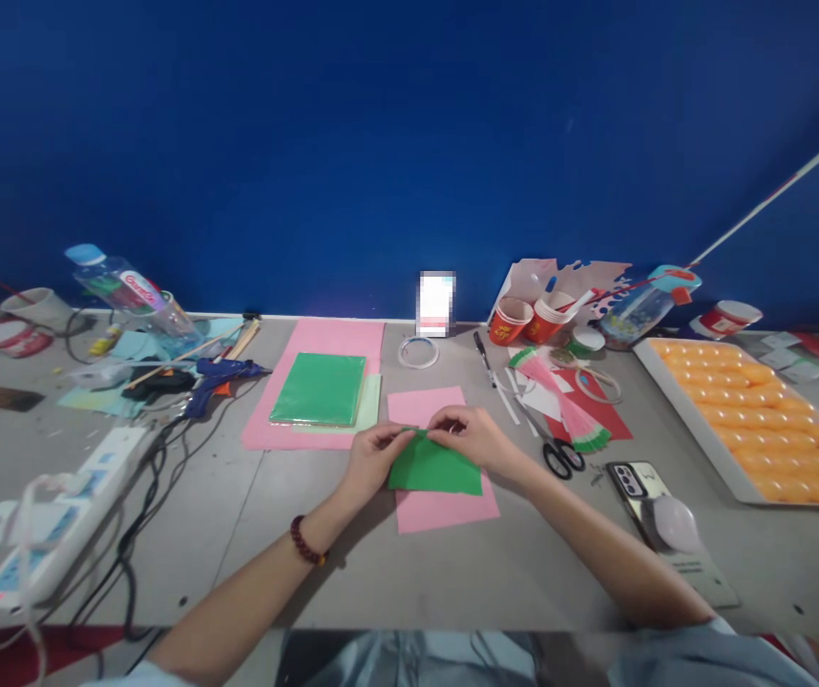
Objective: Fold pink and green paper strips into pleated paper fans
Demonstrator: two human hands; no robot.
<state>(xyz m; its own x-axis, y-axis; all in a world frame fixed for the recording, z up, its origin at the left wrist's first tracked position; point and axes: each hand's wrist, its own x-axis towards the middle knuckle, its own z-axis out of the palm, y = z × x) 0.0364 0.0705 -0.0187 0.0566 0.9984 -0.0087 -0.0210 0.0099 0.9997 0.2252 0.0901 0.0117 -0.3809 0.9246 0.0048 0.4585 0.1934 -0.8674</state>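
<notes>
A green paper sheet lies on a pink sheet in the middle of the grey table. My left hand pinches the green sheet's far left edge, fingers closed on it. My right hand pinches the same far edge just to the right. Both hands meet near the sheet's top corner, where the paper is lifted or folded slightly. A beaded bracelet circles my left wrist.
A green paper stack rests on a large pink sheet behind. Black scissors, a phone and a folded paper fan lie right. A tray of orange balls sits far right. A glue gun, power strip and cables lie left.
</notes>
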